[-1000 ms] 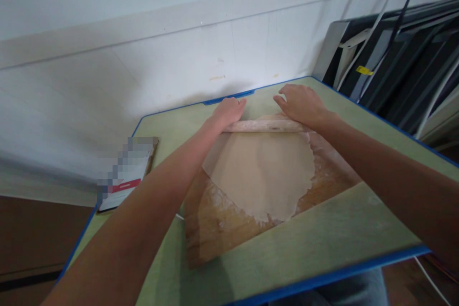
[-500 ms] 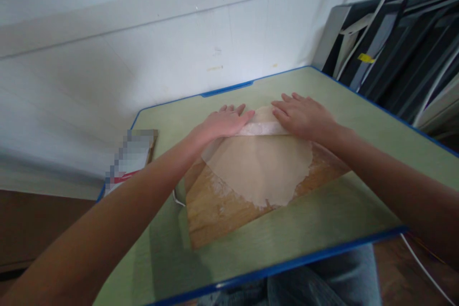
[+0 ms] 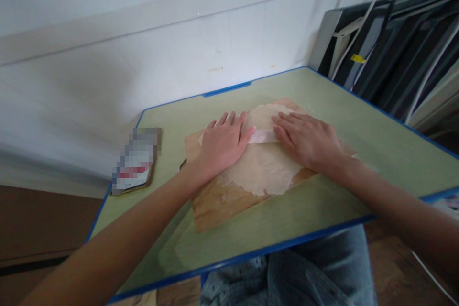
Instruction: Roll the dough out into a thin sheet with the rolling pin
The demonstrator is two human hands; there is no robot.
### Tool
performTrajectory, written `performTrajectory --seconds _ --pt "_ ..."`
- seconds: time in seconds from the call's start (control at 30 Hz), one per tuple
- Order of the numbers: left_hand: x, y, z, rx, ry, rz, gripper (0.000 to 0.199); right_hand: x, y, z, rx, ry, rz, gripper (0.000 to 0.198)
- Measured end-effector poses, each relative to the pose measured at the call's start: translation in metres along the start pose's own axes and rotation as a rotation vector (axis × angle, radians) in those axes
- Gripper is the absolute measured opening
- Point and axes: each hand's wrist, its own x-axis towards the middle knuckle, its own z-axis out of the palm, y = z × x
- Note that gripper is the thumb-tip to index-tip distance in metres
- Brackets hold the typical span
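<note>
L hand (image 3: 223,143) & R hand (image 3: 309,137) flat, uncurled, on rolling pin (image 3: 264,136) atop dough (image 3: 263,169).

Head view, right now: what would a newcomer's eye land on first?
Probably the pale, ragged-edged dough sheet, spread on the wooden board in the middle of the blue-rimmed green table. Next, the left hand and right hand, laid over the rolling pin that crosses the dough. Then the pixelated, phone-like device at the table's left edge.

Seemingly home room: dough (image 3: 265,172) on blue-edged table (image 3: 351,119) against white wall (image 3: 179,52), wood-look floor (image 3: 394,263).
</note>
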Motion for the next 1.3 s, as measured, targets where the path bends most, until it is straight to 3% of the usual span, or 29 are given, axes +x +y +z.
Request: performTrajectory --seconds 0.3,0.47,0.57,0.73,0.87,1.07,1.2,1.3 --pt "-0.035 0.01 -0.001 0.076 0.063 0.05 0.055 -0.024 -0.004 -0.005 -0.005 0.096 -0.078 0.046" --pt "-0.043 0.012 -0.001 0.058 0.078 0.043 0.054 -0.002 0.01 0.003 0.035 0.061 -0.208 0.052" --pt "-0.036 0.007 0.0 0.048 0.113 0.061 0.052 0.027 0.014 0.01 0.053 -0.025 -0.21 0.056" --pt "-0.002 -0.02 0.005 -0.042 0.057 0.035 0.05 0.082 0.009 0.019 0.147 -0.237 -0.08 0.054" --pt "0.029 -0.046 0.009 -0.222 -0.025 -0.019 0.056 0.111 0.007 0.026 0.191 -0.268 0.027 0.055" --pt "0.053 -0.065 0.017 -0.351 -0.078 -0.05 0.055 0.12 0.007 0.031 0.159 -0.269 0.075 0.057" --pt "0.045 -0.062 0.018 -0.421 -0.097 0.008 0.051 0.114 0.006 0.026 0.127 -0.332 0.059 0.057" --pt "0.029 -0.05 0.014 -0.298 -0.111 0.017 0.052 0.106 0.008 0.025 0.143 -0.363 -0.016 0.055"
